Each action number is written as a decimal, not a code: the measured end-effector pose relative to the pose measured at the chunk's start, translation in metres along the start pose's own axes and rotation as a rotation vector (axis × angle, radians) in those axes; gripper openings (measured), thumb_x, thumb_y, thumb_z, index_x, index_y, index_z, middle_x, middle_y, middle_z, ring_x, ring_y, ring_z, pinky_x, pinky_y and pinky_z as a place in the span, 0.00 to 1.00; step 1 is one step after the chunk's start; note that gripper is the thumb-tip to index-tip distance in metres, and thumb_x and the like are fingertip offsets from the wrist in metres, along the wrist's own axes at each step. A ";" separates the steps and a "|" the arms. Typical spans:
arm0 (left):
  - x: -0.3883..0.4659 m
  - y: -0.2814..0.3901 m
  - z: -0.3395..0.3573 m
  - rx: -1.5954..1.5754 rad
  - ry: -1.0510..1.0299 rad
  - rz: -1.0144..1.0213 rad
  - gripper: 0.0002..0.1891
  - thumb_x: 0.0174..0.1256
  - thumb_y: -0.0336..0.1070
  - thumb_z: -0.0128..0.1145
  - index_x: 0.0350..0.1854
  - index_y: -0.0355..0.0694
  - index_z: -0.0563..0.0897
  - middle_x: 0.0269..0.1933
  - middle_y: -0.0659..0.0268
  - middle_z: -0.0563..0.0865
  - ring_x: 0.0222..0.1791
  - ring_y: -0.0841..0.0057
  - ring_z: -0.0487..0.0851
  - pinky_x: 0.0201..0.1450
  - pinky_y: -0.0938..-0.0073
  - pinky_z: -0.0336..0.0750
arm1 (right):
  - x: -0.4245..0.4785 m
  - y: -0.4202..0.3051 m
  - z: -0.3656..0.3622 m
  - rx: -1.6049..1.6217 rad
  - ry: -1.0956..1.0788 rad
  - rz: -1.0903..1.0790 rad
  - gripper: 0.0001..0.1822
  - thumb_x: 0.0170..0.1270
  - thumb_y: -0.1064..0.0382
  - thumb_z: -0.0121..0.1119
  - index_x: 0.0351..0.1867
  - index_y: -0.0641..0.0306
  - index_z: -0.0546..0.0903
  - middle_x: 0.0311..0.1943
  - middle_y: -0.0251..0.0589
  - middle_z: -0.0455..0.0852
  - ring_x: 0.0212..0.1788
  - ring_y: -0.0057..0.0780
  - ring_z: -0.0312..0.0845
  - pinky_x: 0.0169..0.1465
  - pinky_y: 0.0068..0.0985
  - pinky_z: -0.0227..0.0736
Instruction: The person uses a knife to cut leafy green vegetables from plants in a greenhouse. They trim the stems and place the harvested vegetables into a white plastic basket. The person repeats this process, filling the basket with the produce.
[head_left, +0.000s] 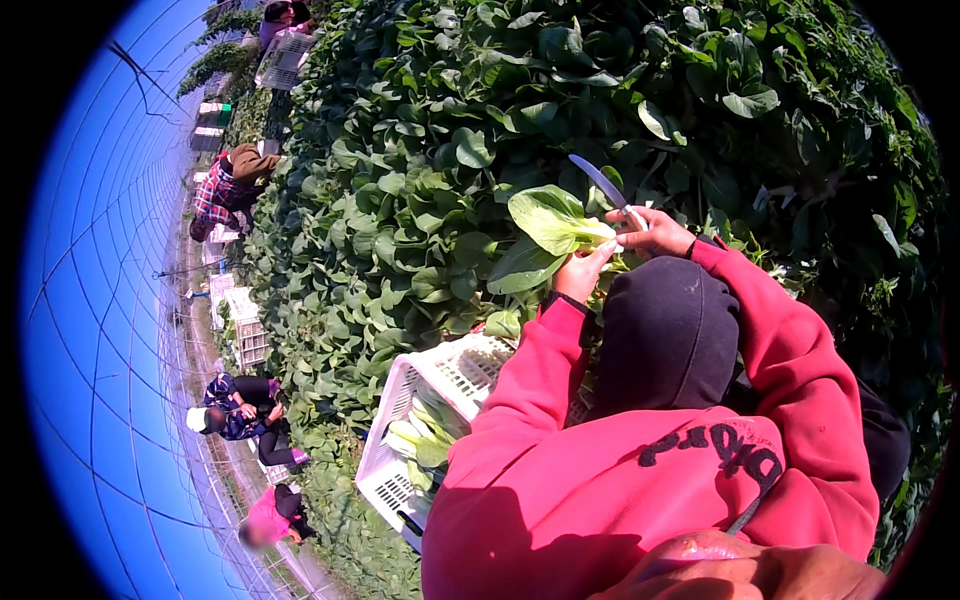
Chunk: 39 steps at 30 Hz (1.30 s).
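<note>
My left hand (581, 275) grips a leafy green (551, 221) with broad leaves and a pale stem, which looks like bok choy. Its stem end points toward my right hand (654, 231), and the fingers of both hands meet around it. In that right hand is a knife (600, 180) with a pale handle, its slightly curved blade pointing away from me, beyond the stem. Close by my left forearm stands a white plastic crate (394, 405). Cut greens (426, 435) with pale stems lie inside it; my sleeve hides part of the crate.
Dense leafy plants (405, 202) cover the ground ahead and to both sides. Off to the left, several people, among them a person in a plaid shirt (214, 191) and a seated person (247, 409), work near stacked white crates (247, 326). Thin curved hoops (94, 300) arch overhead.
</note>
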<state>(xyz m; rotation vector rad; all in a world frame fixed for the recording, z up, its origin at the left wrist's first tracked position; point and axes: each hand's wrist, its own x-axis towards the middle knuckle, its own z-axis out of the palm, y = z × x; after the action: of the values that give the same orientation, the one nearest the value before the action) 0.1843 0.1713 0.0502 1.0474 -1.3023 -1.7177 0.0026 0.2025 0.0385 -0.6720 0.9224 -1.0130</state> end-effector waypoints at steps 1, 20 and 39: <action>0.003 0.002 0.004 0.003 -0.005 0.004 0.18 0.56 0.25 0.63 0.49 0.35 0.75 0.44 0.66 0.81 0.42 0.80 0.80 0.46 0.80 0.75 | 0.002 0.001 -0.002 0.004 -0.021 -0.029 0.26 0.53 0.60 0.68 0.54 0.61 0.73 0.29 0.28 0.77 0.22 0.14 0.65 0.26 0.16 0.60; 0.014 -0.005 0.011 0.109 0.020 0.082 0.12 0.59 0.31 0.61 0.42 0.31 0.76 0.39 0.64 0.82 0.37 0.80 0.80 0.41 0.79 0.75 | -0.002 0.003 0.005 0.082 0.070 -0.071 0.20 0.54 0.59 0.69 0.44 0.61 0.73 0.24 0.28 0.75 0.19 0.14 0.66 0.23 0.16 0.60; 0.023 -0.056 0.006 -0.435 0.097 -0.127 0.14 0.57 0.22 0.58 0.45 0.38 0.73 0.37 0.67 0.80 0.34 0.80 0.79 0.37 0.80 0.76 | -0.009 -0.006 0.006 0.520 0.195 -0.029 0.17 0.59 0.57 0.63 0.44 0.56 0.70 0.33 0.34 0.81 0.17 0.13 0.65 0.19 0.14 0.62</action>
<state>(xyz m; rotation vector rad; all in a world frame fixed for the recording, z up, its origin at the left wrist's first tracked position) 0.1654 0.1649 -0.0077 0.9550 -0.7649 -1.9064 0.0033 0.2085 0.0485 -0.1520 0.7693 -1.2970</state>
